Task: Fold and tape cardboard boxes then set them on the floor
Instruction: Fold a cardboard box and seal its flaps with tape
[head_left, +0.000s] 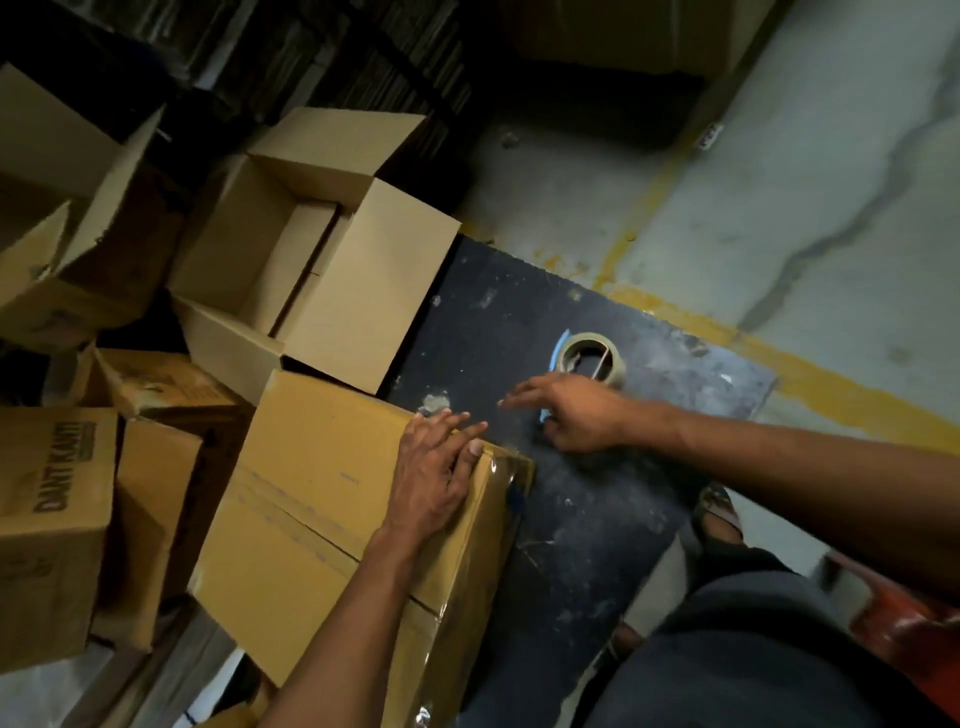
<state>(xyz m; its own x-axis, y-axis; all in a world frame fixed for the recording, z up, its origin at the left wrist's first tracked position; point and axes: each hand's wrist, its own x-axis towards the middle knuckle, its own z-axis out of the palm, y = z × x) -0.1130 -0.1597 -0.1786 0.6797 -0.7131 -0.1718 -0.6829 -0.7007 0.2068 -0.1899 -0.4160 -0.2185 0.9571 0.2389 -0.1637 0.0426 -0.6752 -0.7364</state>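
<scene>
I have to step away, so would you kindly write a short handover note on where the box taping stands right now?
Left hand: flat, fingers straight, pressing on the corner of the taped box.
Right hand: open, holding nothing, stretched over the dark board just in front of the tape roll.
Done: clear tape runs along this box's seam and over its edge.
Left: set this box on the floor. An open box lies behind it, flaps up; other boxes are stacked to the left.
</scene>
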